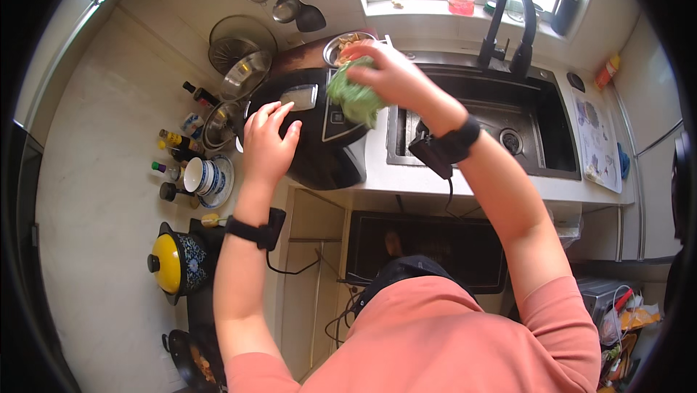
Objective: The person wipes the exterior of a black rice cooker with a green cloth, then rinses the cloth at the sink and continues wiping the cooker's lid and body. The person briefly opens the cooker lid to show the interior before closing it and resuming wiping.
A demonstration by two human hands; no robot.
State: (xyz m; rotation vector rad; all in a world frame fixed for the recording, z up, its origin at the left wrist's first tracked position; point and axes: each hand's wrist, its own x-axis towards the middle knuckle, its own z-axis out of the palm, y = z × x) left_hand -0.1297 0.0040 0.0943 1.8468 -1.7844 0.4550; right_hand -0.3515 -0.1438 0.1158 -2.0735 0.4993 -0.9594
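Note:
A crumpled green cloth [356,96] is in my right hand [389,74], blurred as if in motion. It hangs over the control panel side of a black countertop appliance [321,156], which looks like an air fryer. My left hand [269,140] is at the left part of the appliance's top, its fingers apart and holding nothing. Its fingertips lie by a clear window [301,98] in the lid; whether they touch it I cannot tell. Just beyond my right hand, a metal bowl [332,55] holds pale brown food pieces, partly hidden by my fingers.
To the right is a black sink [555,131] with a black faucet [524,34]. Bowls [199,175], bottles [182,142] and a metal basin [246,74] line the left counter. A yellow-lidded pot [166,263] and a frying pan [188,360] sit nearer me.

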